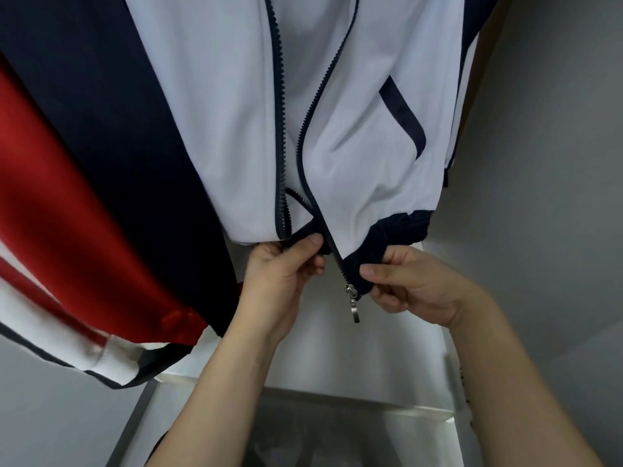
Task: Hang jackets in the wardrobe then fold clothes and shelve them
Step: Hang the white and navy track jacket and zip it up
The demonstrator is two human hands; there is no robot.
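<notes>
A white jacket [215, 106] with navy trim hangs in front of me, its front zipper undone. My left hand [281, 281] pinches the navy hem at the bottom of the left front panel. My right hand [404, 284] pinches the navy hem of the right front panel, just beside the metal zipper slider [352, 299], whose pull dangles down. The two zipper halves meet between my hands.
A red, navy and white jacket [60, 203] hangs close on the left, touching the white one. White wardrobe walls [539, 163] enclose the right side. Below my arms lies a white wardrobe floor panel [354, 372] with a glass-fronted compartment beneath.
</notes>
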